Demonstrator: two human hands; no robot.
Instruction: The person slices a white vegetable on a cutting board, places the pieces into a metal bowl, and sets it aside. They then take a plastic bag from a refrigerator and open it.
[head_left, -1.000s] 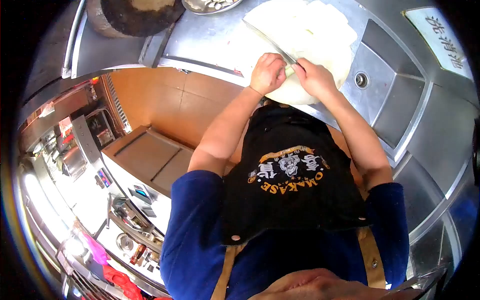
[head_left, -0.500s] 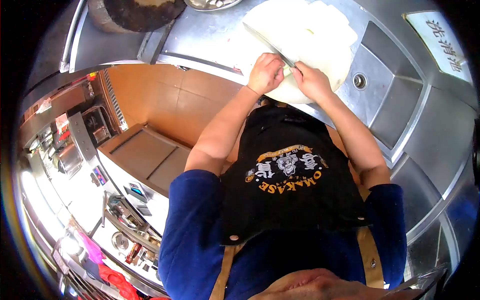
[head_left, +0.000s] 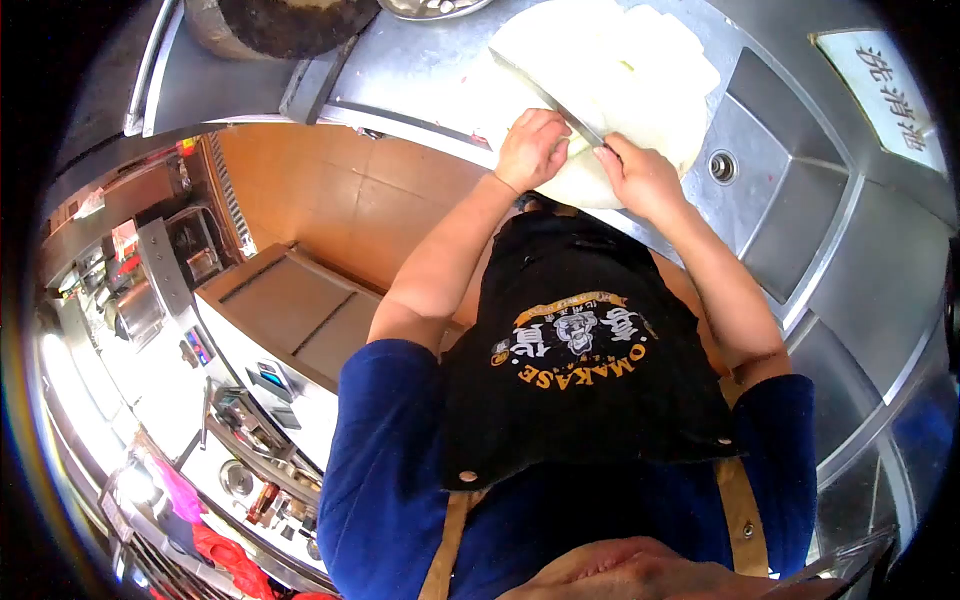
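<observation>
Both my hands work at the near edge of a round white cutting board (head_left: 640,70) on a steel counter. My right hand (head_left: 642,182) grips the handle of a long knife (head_left: 545,92), whose blade runs up and to the left across the board. My left hand (head_left: 535,148) is curled into a fist right beside the blade and pins a small pale green piece of food (head_left: 582,146) between the two hands. Most of that piece is hidden by my fingers.
A steel sink (head_left: 790,190) with a drain (head_left: 722,166) lies right of the board, below a sign (head_left: 885,85). A dark round chopping block (head_left: 285,22) and a metal dish (head_left: 430,6) sit at the far edge. Orange floor tiles and kitchen equipment (head_left: 200,330) show at left.
My right hand has slid slightly to the right and down with the knife. My left hand stays in place on the food piece.
</observation>
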